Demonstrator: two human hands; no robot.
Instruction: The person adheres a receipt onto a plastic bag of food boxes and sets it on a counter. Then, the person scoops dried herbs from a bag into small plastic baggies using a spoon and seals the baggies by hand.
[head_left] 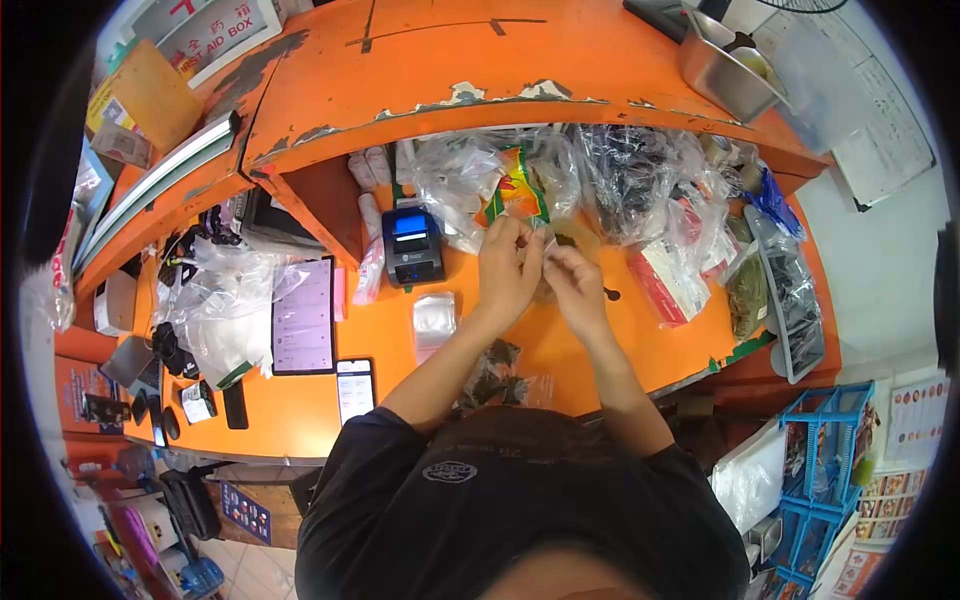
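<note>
My left hand (508, 262) and my right hand (574, 284) meet over the orange counter, fingers pinched. Between their fingertips is what looks like a small clear plastic bag (543, 238), mostly covered by the fingers. Just behind them lies a yellow, green and red packet (518, 188). A clear tub with dark contents (572, 243) is partly hidden by my right hand, and a dark spoon tip (612, 294) shows beside it. To the left rests a stack of small clear bags (435, 322). Near my body sits a clear bag of dark stuff (495, 372).
A label printer (411, 247), a tablet (303, 318) and a phone (355, 390) occupy the counter's left part. Plastic-wrapped goods (640, 185) fill the space under the orange shelf (420, 85). On the right are a red-and-white packet (668, 285) and a grey tray (790, 300).
</note>
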